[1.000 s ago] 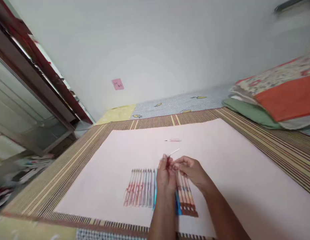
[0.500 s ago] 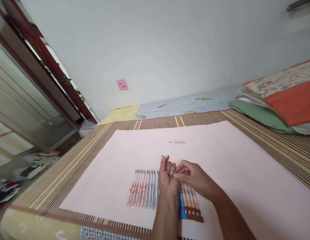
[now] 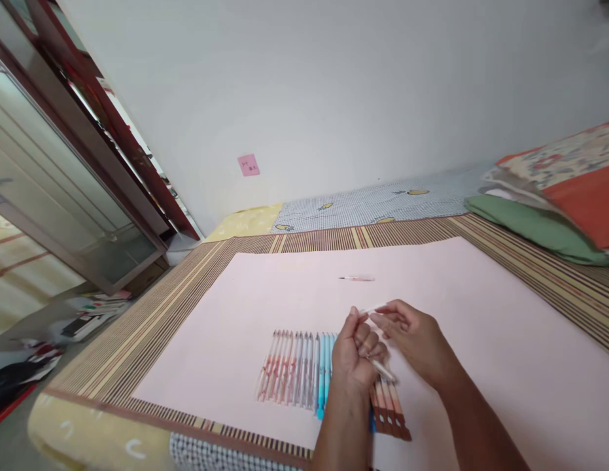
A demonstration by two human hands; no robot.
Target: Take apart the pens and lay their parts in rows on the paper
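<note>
My left hand [image 3: 358, 347] is turned palm up with its fingers curled. Its thumb and forefinger pinch one end of a thin white stick [image 3: 373, 308], which looks like a pen refill. A pale pen-like barrel [image 3: 383, 370] sticks out from the lower side of the curled fingers. My right hand [image 3: 407, 333] has its fingertips closed at the stick's other end. Below and left of the hands lies a row of pens [image 3: 289, 369], pinkish, clear and light blue. Brown-ended pens [image 3: 393, 412] show right of my left wrist, which hides part of the row.
Beyond the hands, a single pinkish pen piece [image 3: 359, 278] with a dark tip lies on the pale pink sheet [image 3: 210, 327]. Under the sheet is a striped mat [image 3: 108, 340]. Folded bedding [image 3: 554, 216] is stacked at the right, and a wall rises behind.
My right hand has moved from the left hand's curled fingers up to the white stick's far end. The stick now lies flatter, and the pale barrel shows below the left hand. The view has shifted slightly.
</note>
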